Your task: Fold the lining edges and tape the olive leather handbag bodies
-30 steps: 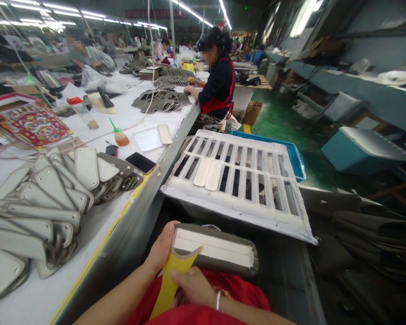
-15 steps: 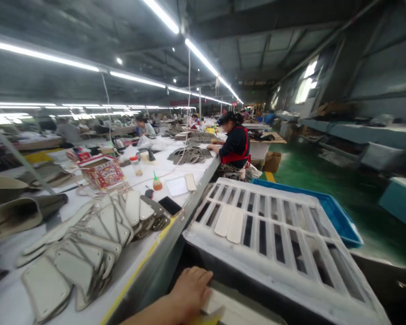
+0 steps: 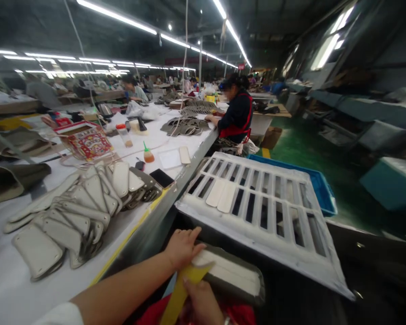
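Note:
Low in the middle of the view is a padded piece with an off-white face and dark grey edges. My left hand grips its left end, thumb against the face and fingers at the far edge. Below it, my right hand is closed around a flat yellow strip with a pointed tip. That tip lies against the left part of the off-white face. I cannot make out the strip's exact kind. The underside of the padded piece is hidden.
A white slatted rack bears two pale panels and stands right of the table. On the table are a heap of grey panels, a phone and a glue bottle. A co-worker sits beyond.
My view has tilted down, so the surroundings sit higher. My right hand has come into view with the yellow strip, whose blurred tip showed before. My left hand stays at the padded piece.

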`<action>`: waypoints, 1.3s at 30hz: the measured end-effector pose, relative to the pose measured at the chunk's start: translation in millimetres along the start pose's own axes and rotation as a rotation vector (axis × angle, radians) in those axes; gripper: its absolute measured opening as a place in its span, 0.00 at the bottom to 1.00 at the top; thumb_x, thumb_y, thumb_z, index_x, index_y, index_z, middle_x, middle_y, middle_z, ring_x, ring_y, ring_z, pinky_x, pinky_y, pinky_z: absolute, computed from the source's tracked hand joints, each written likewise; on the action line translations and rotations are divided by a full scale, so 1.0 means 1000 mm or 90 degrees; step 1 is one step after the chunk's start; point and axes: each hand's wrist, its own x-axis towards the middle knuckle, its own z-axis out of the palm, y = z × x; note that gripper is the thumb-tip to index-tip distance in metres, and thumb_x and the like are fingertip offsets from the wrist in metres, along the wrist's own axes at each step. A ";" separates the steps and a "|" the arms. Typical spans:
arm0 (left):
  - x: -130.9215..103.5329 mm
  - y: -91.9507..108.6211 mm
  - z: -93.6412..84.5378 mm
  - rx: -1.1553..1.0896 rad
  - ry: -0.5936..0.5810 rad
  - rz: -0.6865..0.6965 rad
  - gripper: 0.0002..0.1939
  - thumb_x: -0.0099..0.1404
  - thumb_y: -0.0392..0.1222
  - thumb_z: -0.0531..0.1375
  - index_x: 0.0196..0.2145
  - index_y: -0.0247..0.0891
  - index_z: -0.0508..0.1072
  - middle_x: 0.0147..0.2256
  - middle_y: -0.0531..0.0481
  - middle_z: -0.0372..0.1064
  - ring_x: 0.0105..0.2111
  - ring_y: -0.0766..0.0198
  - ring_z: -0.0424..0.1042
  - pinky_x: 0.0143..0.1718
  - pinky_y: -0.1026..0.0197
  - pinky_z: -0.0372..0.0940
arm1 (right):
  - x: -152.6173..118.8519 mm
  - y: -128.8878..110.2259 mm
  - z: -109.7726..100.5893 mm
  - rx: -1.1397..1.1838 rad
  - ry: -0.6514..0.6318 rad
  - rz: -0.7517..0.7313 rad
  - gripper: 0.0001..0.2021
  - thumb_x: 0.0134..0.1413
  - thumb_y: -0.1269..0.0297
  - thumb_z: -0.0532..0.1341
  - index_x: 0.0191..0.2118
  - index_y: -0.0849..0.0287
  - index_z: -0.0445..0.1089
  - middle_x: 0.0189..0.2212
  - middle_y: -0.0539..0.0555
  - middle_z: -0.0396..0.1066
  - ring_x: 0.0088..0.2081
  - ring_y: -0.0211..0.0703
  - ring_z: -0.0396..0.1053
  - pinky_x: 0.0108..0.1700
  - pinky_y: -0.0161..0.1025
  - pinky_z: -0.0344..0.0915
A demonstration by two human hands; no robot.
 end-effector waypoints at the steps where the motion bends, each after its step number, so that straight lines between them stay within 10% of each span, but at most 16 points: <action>1: 0.000 -0.003 -0.001 -0.053 -0.002 -0.011 0.33 0.56 0.58 0.56 0.55 0.36 0.61 0.45 0.38 0.66 0.47 0.46 0.62 0.53 0.42 0.47 | -0.011 0.005 0.001 0.033 0.030 0.023 0.21 0.49 0.46 0.53 0.23 0.63 0.65 0.13 0.54 0.64 0.14 0.38 0.63 0.16 0.33 0.60; 7: -0.035 -0.039 -0.015 -0.400 0.068 -0.165 0.36 0.64 0.60 0.28 0.61 0.36 0.46 0.56 0.38 0.56 0.51 0.56 0.62 0.47 0.52 0.62 | -0.050 0.008 0.006 0.205 0.102 -0.042 0.22 0.45 0.46 0.58 0.24 0.65 0.65 0.13 0.52 0.64 0.12 0.32 0.58 0.14 0.30 0.52; 16: -0.084 -0.056 0.013 -0.807 0.021 -0.205 0.26 0.63 0.54 0.51 0.56 0.42 0.59 0.58 0.48 0.54 0.57 0.56 0.54 0.55 0.56 0.55 | -0.081 -0.026 -0.022 -0.075 0.223 -0.206 0.19 0.52 0.49 0.55 0.37 0.63 0.65 0.36 0.58 0.70 0.38 0.44 0.67 0.43 0.39 0.63; 28: -0.062 -0.044 0.006 -0.438 0.054 -0.161 0.23 0.65 0.50 0.46 0.53 0.37 0.58 0.54 0.44 0.58 0.54 0.56 0.57 0.57 0.53 0.47 | -0.046 -0.109 -0.055 -0.342 0.095 -0.098 0.18 0.53 0.58 0.53 0.48 0.62 0.56 0.30 0.51 0.65 0.26 0.35 0.66 0.30 0.36 0.64; 39: -0.056 -0.049 -0.001 -0.628 0.015 -0.181 0.22 0.64 0.52 0.50 0.52 0.39 0.60 0.52 0.48 0.61 0.53 0.57 0.60 0.55 0.56 0.52 | -0.012 -0.135 -0.036 -0.870 0.074 -0.170 0.11 0.58 0.62 0.49 0.39 0.62 0.64 0.36 0.55 0.69 0.37 0.41 0.67 0.41 0.35 0.60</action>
